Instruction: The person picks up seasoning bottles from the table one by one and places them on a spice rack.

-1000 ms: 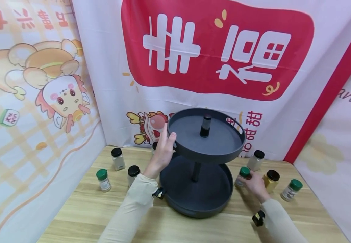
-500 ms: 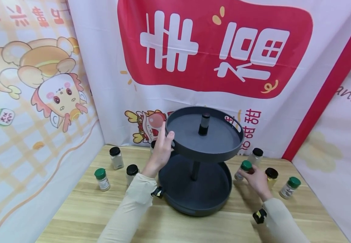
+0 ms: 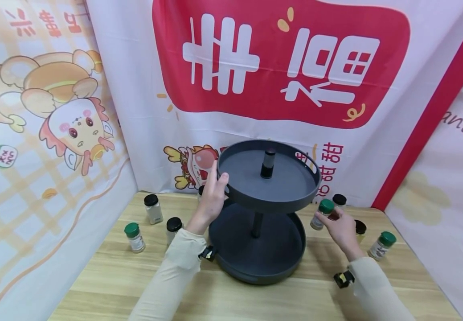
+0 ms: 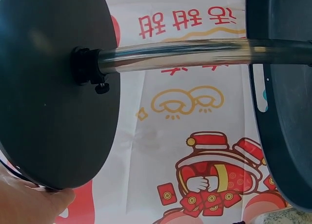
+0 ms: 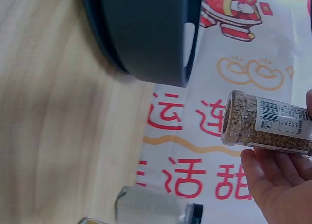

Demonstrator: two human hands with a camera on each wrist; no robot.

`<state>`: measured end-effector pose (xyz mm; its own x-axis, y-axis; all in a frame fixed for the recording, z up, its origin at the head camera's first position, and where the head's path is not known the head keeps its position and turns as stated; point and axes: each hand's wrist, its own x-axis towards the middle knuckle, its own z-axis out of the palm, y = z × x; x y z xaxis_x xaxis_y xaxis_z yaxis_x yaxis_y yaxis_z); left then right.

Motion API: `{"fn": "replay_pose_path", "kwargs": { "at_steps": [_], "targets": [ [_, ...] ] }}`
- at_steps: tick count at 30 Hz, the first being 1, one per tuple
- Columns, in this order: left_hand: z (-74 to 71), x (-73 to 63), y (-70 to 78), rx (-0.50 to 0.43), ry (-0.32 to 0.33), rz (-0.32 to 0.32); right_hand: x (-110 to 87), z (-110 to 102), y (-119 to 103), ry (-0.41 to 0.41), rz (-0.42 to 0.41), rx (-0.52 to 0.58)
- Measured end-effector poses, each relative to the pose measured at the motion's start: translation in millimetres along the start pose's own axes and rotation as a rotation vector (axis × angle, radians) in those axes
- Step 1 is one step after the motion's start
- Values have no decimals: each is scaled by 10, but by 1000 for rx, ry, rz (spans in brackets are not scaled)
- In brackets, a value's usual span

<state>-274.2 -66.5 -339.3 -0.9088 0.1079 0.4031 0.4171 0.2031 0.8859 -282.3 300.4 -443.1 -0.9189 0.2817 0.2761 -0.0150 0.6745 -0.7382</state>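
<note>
A two-tier dark grey turntable tray (image 3: 257,267) stands on the table, its upper tier (image 3: 267,207) carried on a central post. My left hand (image 3: 212,203) rests against the left rim of the upper tier, fingers pointing up along it and thumb apart. In the left wrist view this hand (image 4: 34,204) shows at the tier's lower edge. Right of the tray, my right hand (image 3: 342,229) grips a clear spice jar (image 3: 317,219) with a green lid, slightly tilted. Tan granules and a white barcode label show on the jar (image 5: 268,121) in the right wrist view, its base facing the tray.
On the left stand black-lidded jars (image 3: 153,209) and a green-lidded jar (image 3: 136,238). Behind and beside my right hand are a black-lidded jar (image 3: 339,199), a yellowish one (image 3: 360,228) and another green-lidded jar (image 3: 382,246). Printed cloth (image 3: 135,89) hangs around the table.
My right hand has raised the green-lidded spice jar up from the table, a little toward the back. My left hand keeps its place on the upper tier. The view shifts slightly.
</note>
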Motion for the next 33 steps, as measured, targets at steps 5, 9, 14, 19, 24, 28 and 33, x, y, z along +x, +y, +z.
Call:
{"fn": "replay_pose_path", "kwargs": {
  "at_steps": [5,9,14,19,24,28,33],
  "targets": [
    [5,-2,5,-8,-2,4,4,-66,-91,-39,3,29],
    [16,-6,10,-3,6,-1,9,-125,-156,-70,7,49],
    [26,-8,2,-3,18,1,6,-210,-227,-85,-12,30],
    [30,-14,-19,-27,38,-4,-1,-300,-316,-114,-13,42],
    [19,-19,-27,-42,36,-1,22,-360,-425,-123,-2,50],
    [14,-22,-24,-56,29,-4,56,-409,-501,-106,-16,50],
    [17,-19,-21,-67,25,1,64,-496,-599,-117,-4,71]
  ]
}}
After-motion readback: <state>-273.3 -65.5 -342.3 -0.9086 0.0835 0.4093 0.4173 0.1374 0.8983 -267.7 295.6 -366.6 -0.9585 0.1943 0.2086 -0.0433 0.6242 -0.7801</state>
